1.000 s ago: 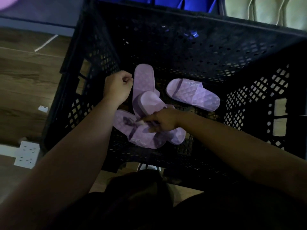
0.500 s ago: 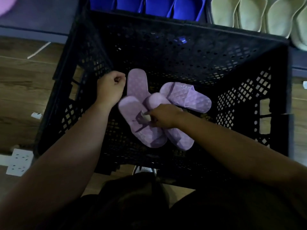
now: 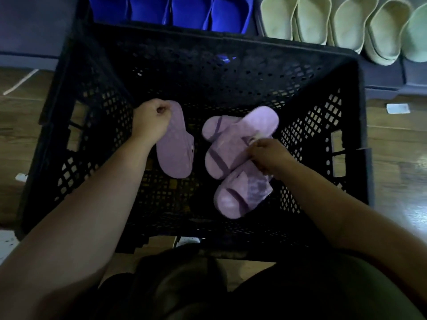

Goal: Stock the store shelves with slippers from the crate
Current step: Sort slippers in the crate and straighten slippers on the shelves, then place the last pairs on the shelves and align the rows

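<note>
Four purple slippers show inside our black crate (image 3: 92,107). Our left hand (image 3: 151,121) is clenched on the end of one slipper (image 3: 174,153), which hangs apart from the rest. Our right hand (image 3: 269,155) grasps a bunch of three slippers (image 3: 233,146), fanned out and overlapping, above the crate floor. Beyond the crate's far wall, blue slippers (image 3: 184,12) and pale cream slippers (image 3: 323,21) stand in rows.

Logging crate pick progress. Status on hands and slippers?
Left hand shut on one purple slipper. Right hand gripping bunch of three purple slippers. All inside black crate. Nothing in the way.
</note>
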Motion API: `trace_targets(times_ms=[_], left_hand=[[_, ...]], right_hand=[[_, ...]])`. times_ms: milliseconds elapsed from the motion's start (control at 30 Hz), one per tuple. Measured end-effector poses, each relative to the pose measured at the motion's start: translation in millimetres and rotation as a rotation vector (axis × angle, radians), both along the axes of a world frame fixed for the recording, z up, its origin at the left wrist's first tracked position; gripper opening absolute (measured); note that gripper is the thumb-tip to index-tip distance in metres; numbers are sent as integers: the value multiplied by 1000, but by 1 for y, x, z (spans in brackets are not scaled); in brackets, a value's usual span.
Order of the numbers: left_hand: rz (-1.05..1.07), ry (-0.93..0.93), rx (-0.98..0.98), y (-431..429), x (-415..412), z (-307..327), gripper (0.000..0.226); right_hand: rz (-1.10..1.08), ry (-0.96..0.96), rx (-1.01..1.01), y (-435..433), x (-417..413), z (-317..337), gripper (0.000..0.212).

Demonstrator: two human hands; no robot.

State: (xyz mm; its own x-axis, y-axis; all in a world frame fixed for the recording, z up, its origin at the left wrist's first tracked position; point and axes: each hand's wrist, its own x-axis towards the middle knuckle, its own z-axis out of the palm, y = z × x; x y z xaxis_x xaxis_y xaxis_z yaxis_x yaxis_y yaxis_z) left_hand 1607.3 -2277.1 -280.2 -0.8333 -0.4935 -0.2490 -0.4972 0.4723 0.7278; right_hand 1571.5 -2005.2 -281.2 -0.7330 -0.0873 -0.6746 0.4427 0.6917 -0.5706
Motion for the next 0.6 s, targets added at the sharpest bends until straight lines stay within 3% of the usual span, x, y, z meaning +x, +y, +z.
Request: trace_targets(times_ms=[67,200,300,467,600], left_hand=[[-21,-19,-18,3,-2,-5,31],[-45,-86,-34,3,-1,-19,31],[-75,-171,-33,1,5,-34,32],[-125,-307,-108,-3,14,-55,35],[76,-444,-210,1,13,-61,48]], right_hand=[[-280,-203,-205,10,5,2,11],[-452,-434,-316,4,25,-4,17],[-465,-476,-234,-4,34,-17,10],[-465,-578,-300,-1,33,-25,3],[-345,-663,-326,0,34,-27,16]])
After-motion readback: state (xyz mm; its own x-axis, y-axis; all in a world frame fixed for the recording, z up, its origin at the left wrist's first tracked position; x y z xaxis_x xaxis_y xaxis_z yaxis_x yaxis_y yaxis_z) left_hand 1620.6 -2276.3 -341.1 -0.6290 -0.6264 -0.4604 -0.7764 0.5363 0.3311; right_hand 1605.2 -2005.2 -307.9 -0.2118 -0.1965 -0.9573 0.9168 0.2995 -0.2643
